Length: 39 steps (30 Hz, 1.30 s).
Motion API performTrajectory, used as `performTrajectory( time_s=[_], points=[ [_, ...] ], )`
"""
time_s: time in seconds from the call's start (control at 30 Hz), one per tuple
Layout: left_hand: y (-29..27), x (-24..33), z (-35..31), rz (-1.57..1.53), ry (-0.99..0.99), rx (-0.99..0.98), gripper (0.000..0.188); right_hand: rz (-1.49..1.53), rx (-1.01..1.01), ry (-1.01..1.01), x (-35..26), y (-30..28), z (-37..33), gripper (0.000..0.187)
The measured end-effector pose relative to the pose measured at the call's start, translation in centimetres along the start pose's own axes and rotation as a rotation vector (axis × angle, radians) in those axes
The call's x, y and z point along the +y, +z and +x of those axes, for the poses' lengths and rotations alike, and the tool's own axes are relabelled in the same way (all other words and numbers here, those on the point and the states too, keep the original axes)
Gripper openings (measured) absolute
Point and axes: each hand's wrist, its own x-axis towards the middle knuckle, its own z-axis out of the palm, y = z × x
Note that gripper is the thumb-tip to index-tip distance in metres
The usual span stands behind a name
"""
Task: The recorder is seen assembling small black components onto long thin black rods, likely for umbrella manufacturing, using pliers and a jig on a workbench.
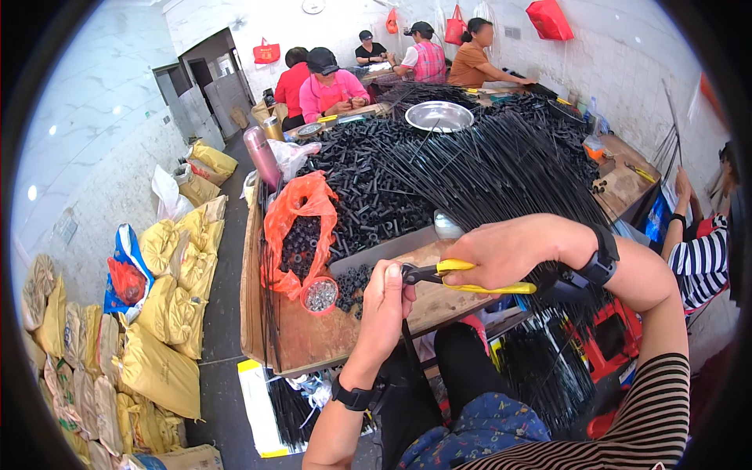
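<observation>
Right hand (509, 251) is clamped on yellow pliers (462, 276), whose tip meets a thin black rod (410, 345) gripped by left hand (385, 301), above the tabletop (313, 341)

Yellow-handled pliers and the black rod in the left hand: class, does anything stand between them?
Nothing visible does. The pliers in the right hand have their tip right at the top of the left hand, where the black rod is gripped.

Striped sleeve (658, 415), black wristbands (601, 258)
</observation>
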Motion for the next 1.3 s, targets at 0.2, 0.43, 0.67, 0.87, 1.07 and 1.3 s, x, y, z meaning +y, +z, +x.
performTrajectory(
  time_s=[0.2, 0.43, 0.67, 0.87, 1.07, 1.3],
  points=[
    [-0.7, -0.5, -0.1, -0.34, -0.049, -0.032, 0.036, 0.378, 0.052, -0.116, 2.5, 3.7, 1.0, 0.031],
    [-1.5, -0.9, 0.0, -0.461, -0.102, -0.073, 0.035, 0.452, 0.117, -0.15, 2.3, 4.4, 0.8, 0.03],
    [-1.3, -0.7, 0.0, -0.317, -0.058, -0.101, 0.035, 0.292, 0.058, -0.004, 1.1, 2.7, 0.5, 0.032],
    [-1.4, -0.8, 0.1, -0.199, -0.009, -0.089, 0.035, 0.164, 0.046, 0.028, 0.1, 1.6, 0.7, 0.027],
    [-1.5, -0.7, 0.1, -0.085, -0.031, -0.032, 0.036, -0.017, 0.265, -0.107, 0.9, 4.1, 1.9, 0.027],
    [-3.2, -1.4, 0.2, -0.575, -0.15, -0.235, 0.042, 0.401, 0.231, -0.054, 1.0, 5.9, 1.6, 0.032]
  ],
)
